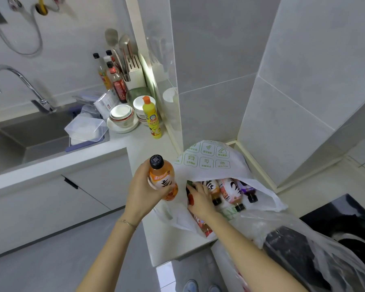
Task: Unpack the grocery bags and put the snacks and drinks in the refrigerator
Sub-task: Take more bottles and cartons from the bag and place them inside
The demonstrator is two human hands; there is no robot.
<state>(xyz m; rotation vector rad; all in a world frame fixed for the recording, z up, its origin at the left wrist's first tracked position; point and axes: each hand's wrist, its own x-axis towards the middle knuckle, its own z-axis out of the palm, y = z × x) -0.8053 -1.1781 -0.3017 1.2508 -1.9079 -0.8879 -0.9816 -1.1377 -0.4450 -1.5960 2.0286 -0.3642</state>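
My left hand (142, 193) grips an orange drink bottle (162, 178) with a black cap, held upright just left of a white grocery bag (209, 161) with green print lying on the counter. My right hand (199, 197) reaches into the bag's open mouth and rests on a bottle there; whether its fingers curl round it is hidden. Inside the bag lie several drink bottles on their sides: an orange one (214, 189), a pink one (230, 191) and a purple one (248, 190), caps towards me.
A second, clear plastic bag (299, 245) holding something dark sits at the lower right. A yellow dish-soap bottle (153, 118), stacked bowls (122, 116), sauce bottles (114, 79) and a clear plastic box (85, 129) crowd the counter by the sink (30, 135). The washing machine (350, 224) stands at the right.
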